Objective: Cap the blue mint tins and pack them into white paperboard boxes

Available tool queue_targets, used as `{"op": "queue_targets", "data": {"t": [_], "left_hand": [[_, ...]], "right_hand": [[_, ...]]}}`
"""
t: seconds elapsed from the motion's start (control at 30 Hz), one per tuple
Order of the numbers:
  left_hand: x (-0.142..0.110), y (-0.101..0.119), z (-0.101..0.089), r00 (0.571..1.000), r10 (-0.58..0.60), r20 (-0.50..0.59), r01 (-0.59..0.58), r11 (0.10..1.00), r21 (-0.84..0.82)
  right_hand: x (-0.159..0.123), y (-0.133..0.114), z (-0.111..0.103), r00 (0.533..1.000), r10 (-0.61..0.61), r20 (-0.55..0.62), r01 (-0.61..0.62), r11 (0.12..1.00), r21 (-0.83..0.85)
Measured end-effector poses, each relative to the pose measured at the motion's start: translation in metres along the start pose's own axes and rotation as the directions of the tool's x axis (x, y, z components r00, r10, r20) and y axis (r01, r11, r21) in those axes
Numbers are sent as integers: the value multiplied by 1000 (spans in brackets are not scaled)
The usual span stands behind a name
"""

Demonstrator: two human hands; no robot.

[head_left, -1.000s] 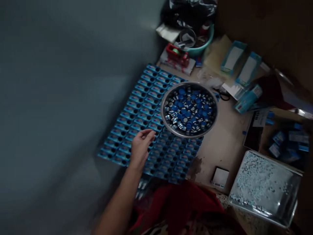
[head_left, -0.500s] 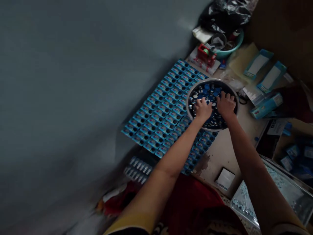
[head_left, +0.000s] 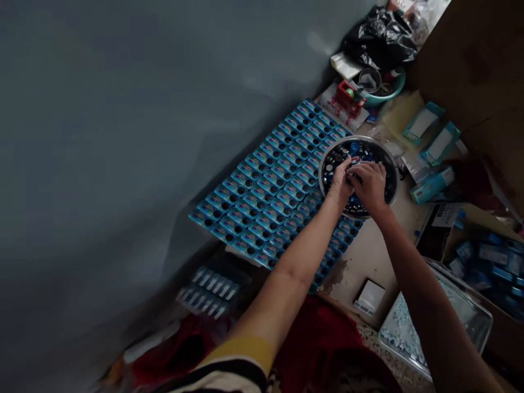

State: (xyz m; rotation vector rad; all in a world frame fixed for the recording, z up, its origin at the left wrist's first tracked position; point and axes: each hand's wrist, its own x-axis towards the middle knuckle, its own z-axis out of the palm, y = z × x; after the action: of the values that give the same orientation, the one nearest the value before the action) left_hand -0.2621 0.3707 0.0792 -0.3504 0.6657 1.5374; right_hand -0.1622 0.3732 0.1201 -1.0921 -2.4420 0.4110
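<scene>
A round metal bowl holds many small round pieces, blue, silver and white, like little caps or tins. My left hand is over the bowl, thumb up and fingers curled. Right beside it my right hand bends its fingers in towards the left palm. Both look closed around something small, which the fingers hide. To the left of the bowl, partly beneath its edge, lie rows of blue cards, each with a dark round spot.
A red tape dispenser, teal basin and black plastic bag stand at the back. Blue boxes lie right of the bowl. Nearer are a small scale, a clear tray and a carton of blue packs.
My hands were apart with fingers spread down into the pieces. Now they have come together over the bowl, fingers curled. The view has shifted slightly.
</scene>
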Motion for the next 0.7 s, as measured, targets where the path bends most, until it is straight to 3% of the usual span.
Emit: {"op": "queue_targets", "data": {"t": [0.07, 0.13, 0.23, 0.33, 0.43, 0.5, 0.6, 0.7], "left_hand": [[-4, 1, 0, 999, -49, 6, 49, 999, 4], [-6, 0, -2, 997, -72, 0, 72, 997, 20], [-8, -4, -6, 996, -81, 25, 80, 996, 37], [-10, -6, -13, 991, -75, 110, 71, 997, 44], [-9, -5, -19, 986, -61, 155, 48, 995, 89], [-6, -3, -21, 987, -52, 152, 33, 992, 121], [-4, 2, -22, 990, -47, 135, 27, 989, 147], [-10, 9, -22, 990, -36, 137, 9, 981, 193]], "right_hand": [[-2, -1, -8, 996, 56, -66, -52, 996, 70], [0, 6, -11, 980, 168, -108, -136, 958, 254], [2, 24, -15, 931, 358, -69, -264, 792, 550], [-15, 38, -27, 906, 423, 27, -320, 640, 699], [-58, 36, -43, 890, 433, 143, -374, 513, 773], [-99, 31, -48, 847, 461, 263, -464, 404, 788], [-165, 28, -40, 732, 529, 429, -614, 240, 752], [-225, 28, -22, 608, 620, 496, -707, 139, 693]]}}
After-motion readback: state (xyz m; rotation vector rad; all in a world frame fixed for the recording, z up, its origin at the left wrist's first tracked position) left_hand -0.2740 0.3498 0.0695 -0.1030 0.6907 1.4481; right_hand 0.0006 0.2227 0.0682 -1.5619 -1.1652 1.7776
